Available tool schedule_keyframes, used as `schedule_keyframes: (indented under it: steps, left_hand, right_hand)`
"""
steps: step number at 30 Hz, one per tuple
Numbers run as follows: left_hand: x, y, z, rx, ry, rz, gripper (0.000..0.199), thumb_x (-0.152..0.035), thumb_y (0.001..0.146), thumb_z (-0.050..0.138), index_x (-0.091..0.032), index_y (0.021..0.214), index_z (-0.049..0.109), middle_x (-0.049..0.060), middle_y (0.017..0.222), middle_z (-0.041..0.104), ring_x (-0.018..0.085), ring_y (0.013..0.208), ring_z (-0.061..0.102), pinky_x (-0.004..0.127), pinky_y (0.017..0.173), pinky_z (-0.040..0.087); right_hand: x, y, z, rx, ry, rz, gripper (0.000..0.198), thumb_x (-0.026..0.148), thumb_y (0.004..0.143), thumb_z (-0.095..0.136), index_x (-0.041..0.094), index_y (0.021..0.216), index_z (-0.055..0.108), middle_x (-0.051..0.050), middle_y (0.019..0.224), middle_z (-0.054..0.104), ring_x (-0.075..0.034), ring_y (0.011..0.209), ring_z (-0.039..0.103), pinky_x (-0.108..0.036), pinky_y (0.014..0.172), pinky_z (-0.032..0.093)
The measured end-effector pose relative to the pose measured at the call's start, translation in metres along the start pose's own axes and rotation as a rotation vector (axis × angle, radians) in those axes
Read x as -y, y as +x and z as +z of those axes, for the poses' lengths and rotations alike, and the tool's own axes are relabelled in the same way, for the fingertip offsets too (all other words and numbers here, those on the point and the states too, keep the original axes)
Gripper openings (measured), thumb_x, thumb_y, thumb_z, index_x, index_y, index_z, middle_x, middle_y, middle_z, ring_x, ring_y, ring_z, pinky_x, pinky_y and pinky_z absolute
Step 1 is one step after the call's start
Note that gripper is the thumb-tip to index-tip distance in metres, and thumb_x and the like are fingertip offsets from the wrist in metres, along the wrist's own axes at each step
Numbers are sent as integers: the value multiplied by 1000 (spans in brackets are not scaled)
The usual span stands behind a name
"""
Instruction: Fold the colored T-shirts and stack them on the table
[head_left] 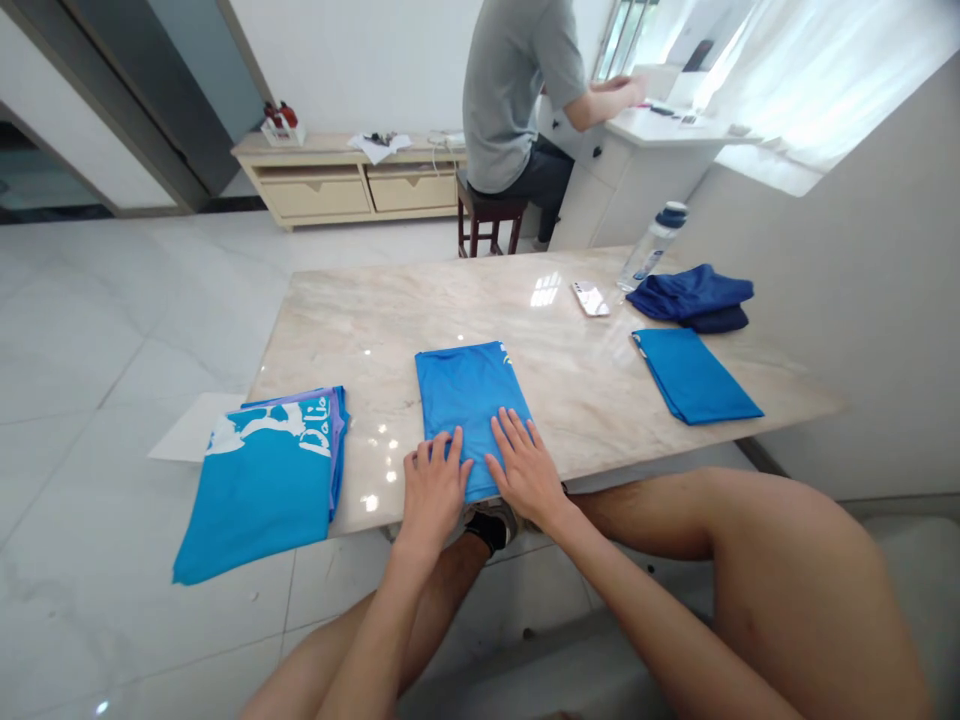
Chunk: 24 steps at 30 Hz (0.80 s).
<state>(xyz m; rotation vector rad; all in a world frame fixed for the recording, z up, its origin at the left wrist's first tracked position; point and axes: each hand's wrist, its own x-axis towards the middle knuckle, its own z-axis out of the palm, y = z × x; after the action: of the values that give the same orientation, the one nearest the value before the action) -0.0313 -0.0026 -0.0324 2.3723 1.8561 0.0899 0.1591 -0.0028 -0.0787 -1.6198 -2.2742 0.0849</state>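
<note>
In the head view, a folded blue cloth [469, 390], which looks like a garment, lies flat at the middle of the marble-look table's near edge. My left hand [435, 485] rests at its near left corner, fingers apart. On its near right side my right hand [523, 465] lies flat with the fingers spread. Neither hand grips the cloth. To the left, a stack of folded blue cloths [262, 490] with white print and lettering hangs partly over the table edge. Another folded blue cloth [697, 372] lies to the right.
Behind the right cloth lie a crumpled dark blue cloth [694, 297], a clear water bottle [654, 245] and a phone [591, 299] on the table [360, 310]. A person in a grey shirt [504, 100] sits on a stool [491, 215] beyond, beside a low wooden cabinet [315, 198].
</note>
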Motion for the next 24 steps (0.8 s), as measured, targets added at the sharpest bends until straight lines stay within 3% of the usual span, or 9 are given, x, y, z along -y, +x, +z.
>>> schedule_keyframes:
  steps: [3, 8, 11, 14, 16, 19, 22, 24]
  left_hand:
    - [-4, -1, -6, 1, 65, -3, 55, -37, 114, 44, -20, 166, 50, 18, 159, 59, 37, 135, 55, 52, 113, 46]
    - [-4, -8, -21, -13, 24, -79, 46, -31, 111, 51, -19, 154, 61, 19, 150, 63, 35, 132, 59, 48, 108, 52]
    - [11, -3, -27, -67, -299, -258, 32, -22, 103, 59, -17, 132, 70, 19, 139, 66, 31, 127, 65, 45, 110, 53]
    - [28, 18, -33, -102, -683, -452, 25, -18, 96, 64, -17, 120, 69, 16, 124, 73, 27, 115, 73, 42, 108, 55]
    - [38, 39, -36, -88, -789, -524, 21, -23, 96, 66, -16, 116, 67, 12, 108, 76, 24, 102, 76, 38, 97, 59]
    - [47, 69, -38, -9, -912, -577, 28, -42, 97, 71, -15, 104, 66, 7, 87, 74, 20, 83, 75, 29, 78, 59]
    - [55, 87, -35, 107, -1027, -612, 46, -61, 92, 74, -16, 86, 65, 4, 74, 70, 17, 66, 68, 24, 62, 51]
    - [59, 92, -31, 182, -1056, -633, 54, -68, 87, 77, -18, 76, 63, 1, 65, 64, 15, 57, 61, 24, 54, 42]
  right_hand:
    - [-2, -6, -1, -22, -26, 14, 63, 40, 114, 47, 9, 169, 46, -22, 178, 37, -37, 167, 35, -62, 134, 33]
    - [-15, -52, -14, -75, 20, -30, 51, 32, 113, 49, 15, 161, 57, -22, 170, 51, -37, 159, 48, -65, 127, 42]
    - [-40, -55, -23, -202, 234, 46, 39, 22, 110, 47, 18, 140, 71, -21, 146, 70, -33, 137, 68, -56, 115, 57]
    - [-66, -15, -32, -310, 509, 204, 33, 17, 102, 50, 18, 123, 75, -19, 122, 76, -29, 104, 78, -50, 96, 66]
    - [-78, 23, -35, -225, 626, 396, 31, 17, 95, 56, 17, 120, 74, -18, 118, 78, -26, 92, 79, -47, 89, 67]
    - [-86, 72, -34, 23, 692, 615, 33, 19, 94, 63, 12, 125, 72, -16, 101, 82, -24, 74, 78, -39, 75, 65]
    - [-89, 100, -26, 192, 711, 641, 29, 33, 96, 74, 11, 114, 76, -9, 71, 77, -24, 58, 73, -32, 61, 58]
    - [-92, 110, -22, 282, 663, 626, 29, 44, 93, 80, 15, 92, 79, -8, 66, 75, -25, 63, 74, -31, 62, 54]
